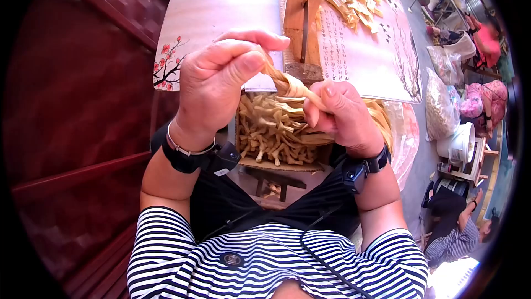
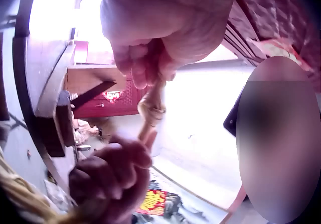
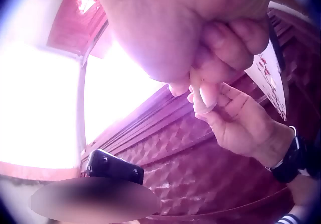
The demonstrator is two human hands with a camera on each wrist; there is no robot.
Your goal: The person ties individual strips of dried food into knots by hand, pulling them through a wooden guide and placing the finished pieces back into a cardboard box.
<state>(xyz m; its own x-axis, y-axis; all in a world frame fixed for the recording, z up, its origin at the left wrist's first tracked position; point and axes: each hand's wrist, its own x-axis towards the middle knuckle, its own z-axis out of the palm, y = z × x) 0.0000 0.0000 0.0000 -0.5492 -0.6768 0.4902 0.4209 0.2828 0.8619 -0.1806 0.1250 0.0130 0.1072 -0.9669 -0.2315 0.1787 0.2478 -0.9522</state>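
Note:
Between my two hands runs a pale yellow, leathery strip with a knot in its middle. My left hand pinches its upper end between thumb and fingers. The lower end is gripped by my right hand, fingers curled in and thumb on top. In the left wrist view the knot shows between the hands. Below them, a cardboard box holds many knotted pieces. Long loose strips hang beside my right wrist.
A wooden block with an upright metal blade stands on the printed table ahead. More yellow strips lie at its far right. A red wall is at left. Bags, a white bucket and seated people are right.

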